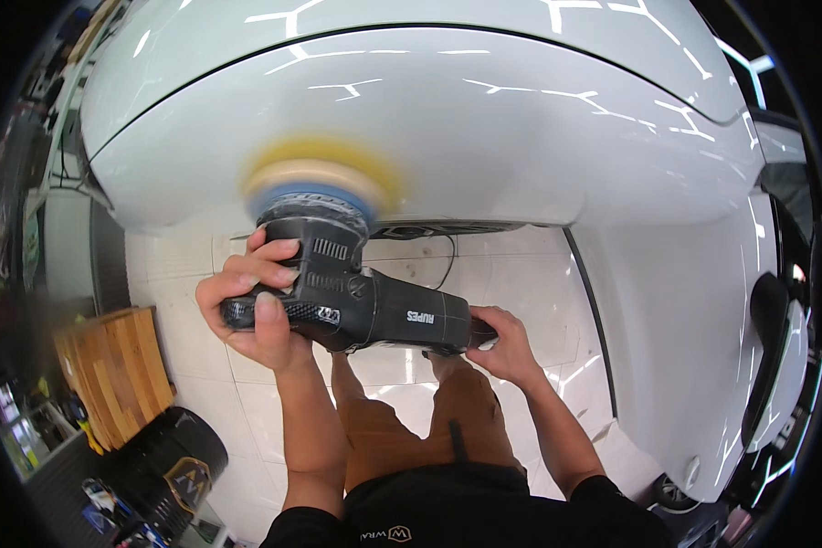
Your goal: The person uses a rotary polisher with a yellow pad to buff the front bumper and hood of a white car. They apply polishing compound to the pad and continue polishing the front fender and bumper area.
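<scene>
A black car polisher (pixel 374 306) spans the space between my two hands, its body lying roughly crosswise in front of me. Its round pad (pixel 318 178), yellow with a pale band and a blue backing, is smeared by motion and rests against the white car panel (pixel 484 137). My left hand (pixel 260 301) wraps the head end of the tool, fingers curled over the front grip. Around the rear end of the polisher my right hand (pixel 500 342) is closed, with the thumb on top. Pale residue marks the collar behind the pad.
A wheel (pixel 447 228) shows under the panel's edge, with a dark cord (pixel 449 265) beside it. At right stand the car's side and mirror (pixel 776 365). To the lower left are a wooden-topped stool (pixel 114 374) and a black drum (pixel 187 447) on the tiled floor (pixel 201 365).
</scene>
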Action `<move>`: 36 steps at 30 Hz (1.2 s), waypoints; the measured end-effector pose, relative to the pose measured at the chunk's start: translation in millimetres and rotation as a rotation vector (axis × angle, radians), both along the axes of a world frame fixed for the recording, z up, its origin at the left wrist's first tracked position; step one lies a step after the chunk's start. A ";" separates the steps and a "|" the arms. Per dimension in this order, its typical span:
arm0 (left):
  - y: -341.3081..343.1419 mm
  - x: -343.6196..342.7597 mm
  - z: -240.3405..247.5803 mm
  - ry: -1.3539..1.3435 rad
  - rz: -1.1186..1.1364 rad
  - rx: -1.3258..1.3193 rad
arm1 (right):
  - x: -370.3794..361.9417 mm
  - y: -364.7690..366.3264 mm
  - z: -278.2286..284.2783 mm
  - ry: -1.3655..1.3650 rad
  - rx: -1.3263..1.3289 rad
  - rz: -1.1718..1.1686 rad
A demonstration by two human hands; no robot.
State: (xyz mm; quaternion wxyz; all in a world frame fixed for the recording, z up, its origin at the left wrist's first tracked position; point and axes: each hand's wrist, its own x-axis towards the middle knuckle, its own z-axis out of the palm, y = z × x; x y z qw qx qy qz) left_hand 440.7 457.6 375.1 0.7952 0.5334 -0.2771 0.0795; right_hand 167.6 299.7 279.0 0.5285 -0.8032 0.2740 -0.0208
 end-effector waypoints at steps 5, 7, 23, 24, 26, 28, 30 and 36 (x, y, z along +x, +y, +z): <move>-0.4 -2.3 11.9 -0.099 -0.033 0.069 | 6.5 17.0 -21.4 -0.098 -0.071 -0.018; -0.1 -4.0 15.8 -0.117 -0.042 0.103 | 8.5 22.5 -27.3 -0.166 -0.158 -0.056; -9.7 -22.2 90.1 -0.393 -0.125 0.150 | 31.7 54.3 -18.1 -0.168 -0.248 -0.283; -6.1 -21.0 97.7 -0.431 -0.162 0.172 | 35.1 59.0 -14.7 -0.175 -0.250 -0.293; -1.3 -21.3 112.2 -0.483 -0.210 0.195 | 40.2 66.2 -7.5 -0.174 -0.233 -0.321; 1.6 -22.0 123.9 -0.492 -0.240 0.159 | 44.2 74.6 -1.2 -0.194 -0.209 -0.358; 2.7 -18.8 135.0 -0.521 -0.275 0.180 | 52.1 83.2 4.6 -0.226 -0.175 -0.418; -22.0 -35.3 169.4 -0.617 -0.328 0.212 | 59.6 83.8 17.1 -0.338 -0.112 -0.459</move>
